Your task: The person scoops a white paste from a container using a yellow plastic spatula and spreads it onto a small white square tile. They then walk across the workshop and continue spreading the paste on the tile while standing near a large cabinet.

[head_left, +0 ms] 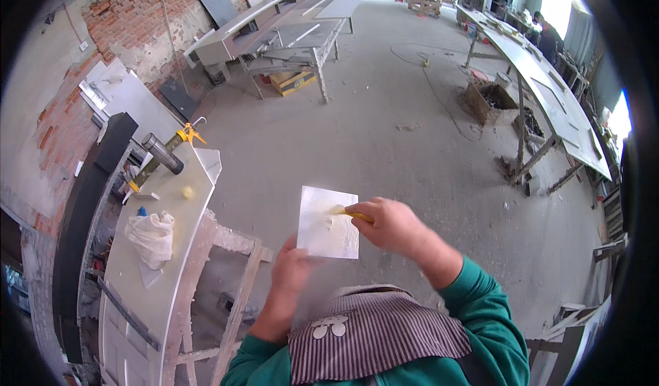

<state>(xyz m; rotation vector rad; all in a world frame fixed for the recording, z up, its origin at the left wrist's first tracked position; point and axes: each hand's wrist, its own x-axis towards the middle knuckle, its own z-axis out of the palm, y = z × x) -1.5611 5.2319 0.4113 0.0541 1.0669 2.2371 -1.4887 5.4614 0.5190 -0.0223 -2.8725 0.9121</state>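
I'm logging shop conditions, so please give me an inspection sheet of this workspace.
Surface: long pale bench on the left, with loose items on top.
Job's things: flat white rectangular panel with pale smears; small yellow-handled tool over its face, contact unclear.
Clutter: crumpled white cloth, silver metal cylinder and yellow-handled caulking gun on the bench.
Grippers: bare left hand grips the panel's lower left corner; bare right hand holds the tool.
Cables: thin dark cable curving loosely across the grey floor.
Surroundings: partly exposed red brick wall; long pale-topped table on the right; person in dark clothing beyond it.
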